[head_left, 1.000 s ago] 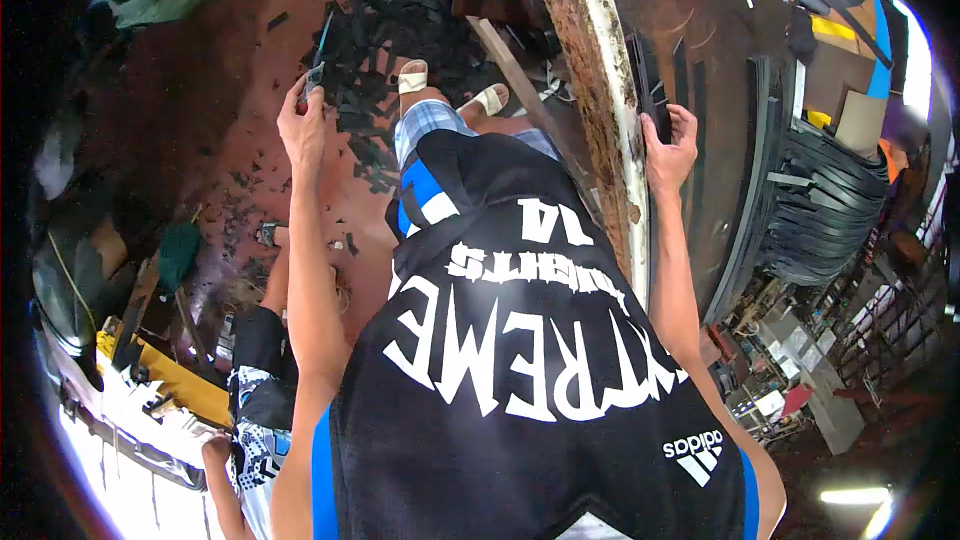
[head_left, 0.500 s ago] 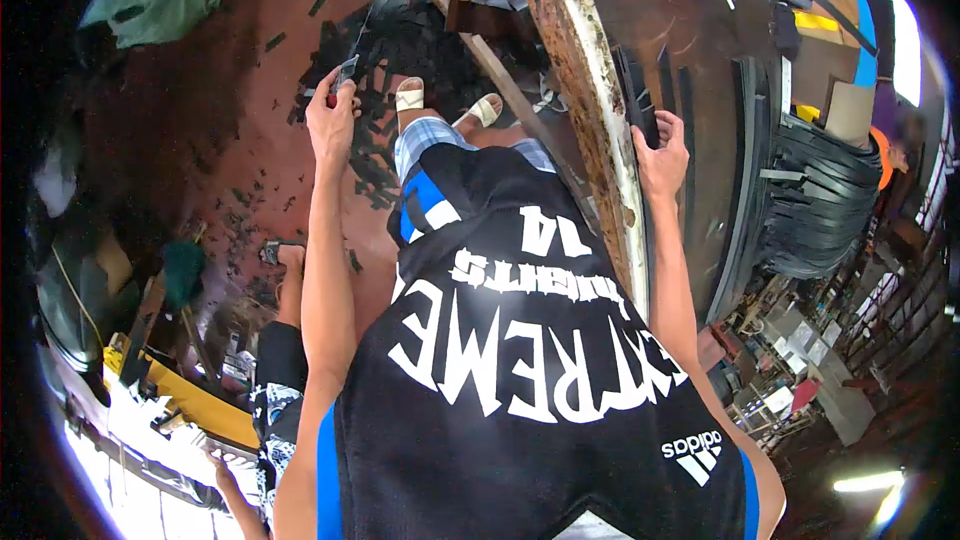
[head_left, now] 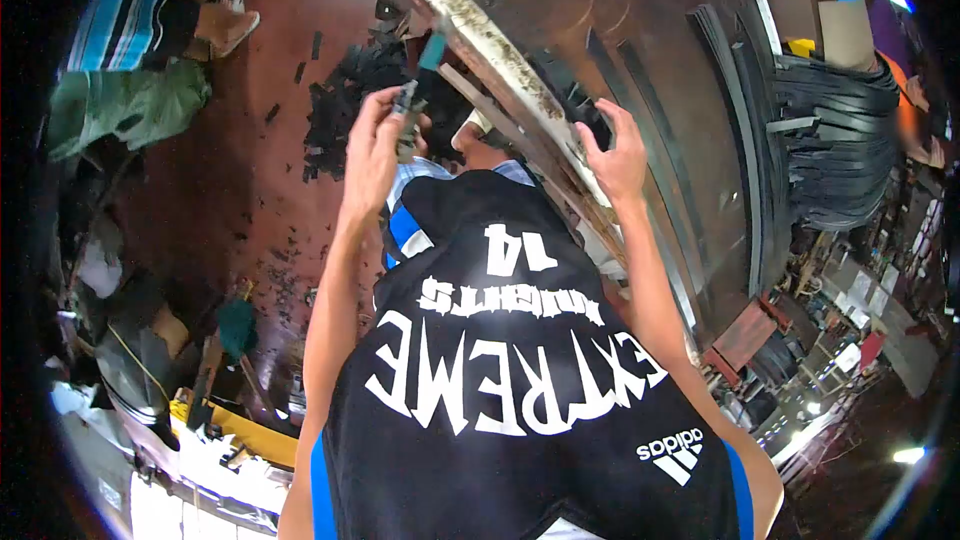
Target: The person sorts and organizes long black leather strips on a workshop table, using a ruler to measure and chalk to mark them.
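Observation:
My left hand is closed around a slim cutting tool that looks like a knife; it has a grey handle, and a blurred greenish part shows beyond it. The hand is above my lap, left of a worn wooden beam. On the other side of the beam, my right hand curves its thumb and fingers around a short black strip at the work surface. More dark pieces lie just beyond those fingertips. Long black strips run along the surface to the right of this hand.
Black scraps are heaped on the reddish floor. A thick bundle of black strips stands at the right, with a person in orange behind it. Another person's foot shows at the upper left, near a green sack.
My left hand has moved right, towards the beam, bringing the tool with it. My right hand stays by the black strips beyond the beam. The whole view has shifted and turned.

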The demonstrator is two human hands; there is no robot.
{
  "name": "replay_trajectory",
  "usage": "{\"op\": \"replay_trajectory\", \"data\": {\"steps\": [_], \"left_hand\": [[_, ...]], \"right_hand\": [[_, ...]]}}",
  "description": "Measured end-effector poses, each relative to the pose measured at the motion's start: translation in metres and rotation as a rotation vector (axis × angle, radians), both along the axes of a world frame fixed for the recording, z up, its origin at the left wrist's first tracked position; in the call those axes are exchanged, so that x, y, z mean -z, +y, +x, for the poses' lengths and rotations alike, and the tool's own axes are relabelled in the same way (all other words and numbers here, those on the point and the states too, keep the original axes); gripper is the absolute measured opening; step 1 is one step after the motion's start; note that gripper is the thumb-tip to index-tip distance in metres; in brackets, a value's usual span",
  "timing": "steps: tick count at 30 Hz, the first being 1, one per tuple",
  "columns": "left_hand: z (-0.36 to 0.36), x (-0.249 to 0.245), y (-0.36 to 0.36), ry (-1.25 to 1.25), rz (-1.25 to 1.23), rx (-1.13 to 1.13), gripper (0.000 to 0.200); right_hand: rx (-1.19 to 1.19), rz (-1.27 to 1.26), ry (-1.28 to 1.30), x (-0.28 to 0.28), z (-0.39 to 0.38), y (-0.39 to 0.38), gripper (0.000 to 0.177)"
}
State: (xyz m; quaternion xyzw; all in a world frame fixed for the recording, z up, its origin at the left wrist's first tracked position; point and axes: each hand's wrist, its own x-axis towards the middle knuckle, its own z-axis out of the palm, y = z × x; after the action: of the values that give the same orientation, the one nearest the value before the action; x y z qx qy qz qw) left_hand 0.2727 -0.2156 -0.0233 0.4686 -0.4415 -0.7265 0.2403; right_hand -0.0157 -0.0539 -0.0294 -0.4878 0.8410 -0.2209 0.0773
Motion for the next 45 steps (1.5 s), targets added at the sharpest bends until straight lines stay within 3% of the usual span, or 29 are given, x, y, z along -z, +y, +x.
{"op": "replay_trajectory", "data": {"steps": [3,6,9,11,16,28,45], "left_hand": [[-0.039,-0.019,0.010,-0.089,-0.014,0.116,0.031],[-0.074,-0.038,0.025,-0.351,-0.384,0.317,0.031],[-0.094,-0.047,0.038,-0.472,-0.714,0.476,0.037],[-0.104,-0.057,0.046,-0.569,-0.777,0.597,0.039],[-0.123,-0.062,0.058,-0.653,-0.829,0.740,0.059],[-0.139,-0.072,0.061,-0.798,-0.791,0.893,0.058],[-0.139,-0.079,0.055,-0.752,-0.812,0.958,0.067]], "right_hand": [[-0.093,-0.144,0.059,0.002,-0.004,-0.002,0.034],[-0.094,-0.145,0.030,0.010,-0.007,0.000,0.022],[-0.096,-0.186,0.016,0.015,-0.008,0.000,0.022],[-0.086,-0.207,-0.026,0.018,-0.009,0.000,0.023],[-0.081,-0.284,-0.084,0.027,-0.011,0.000,0.026],[-0.075,-0.340,-0.115,0.038,-0.013,0.001,0.034],[-0.063,-0.349,-0.142,0.040,-0.012,0.000,0.032]]}}
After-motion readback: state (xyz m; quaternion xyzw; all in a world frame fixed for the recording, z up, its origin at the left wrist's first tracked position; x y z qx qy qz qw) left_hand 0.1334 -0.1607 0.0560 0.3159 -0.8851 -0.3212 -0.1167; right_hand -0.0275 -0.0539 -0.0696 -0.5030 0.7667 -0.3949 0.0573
